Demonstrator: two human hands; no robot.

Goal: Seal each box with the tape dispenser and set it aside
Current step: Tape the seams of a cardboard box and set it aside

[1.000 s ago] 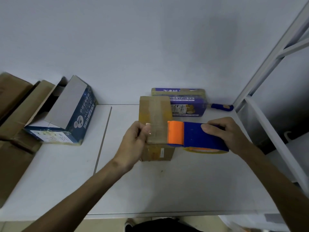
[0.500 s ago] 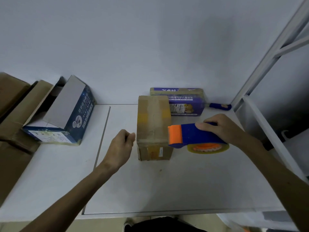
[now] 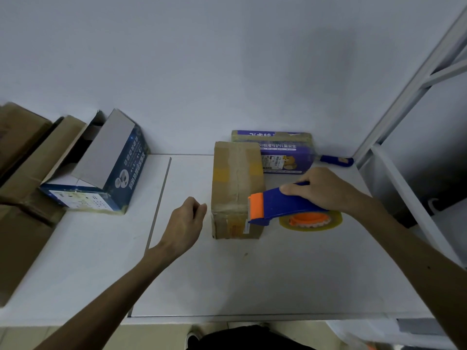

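Brown cardboard box [image 3: 237, 188], clear tape along its top seam: stands mid white desk [image 3: 252, 274].
Blue and orange tape dispenser [image 3: 278, 205]: gripped by right hand [image 3: 326, 190], fingers curled over its handle, orange head at the box's near right corner.
Left hand [image 3: 187, 223]: just left of the box, apart from it, fingers loosely curled, holding nothing.

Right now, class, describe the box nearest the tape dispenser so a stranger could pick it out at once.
Start at the white table and look to its middle, just in front of the purple box by the wall. The box there has the tape dispenser at its near right corner. Unlike its printed neighbours, it is plain brown cardboard, taped along the top.
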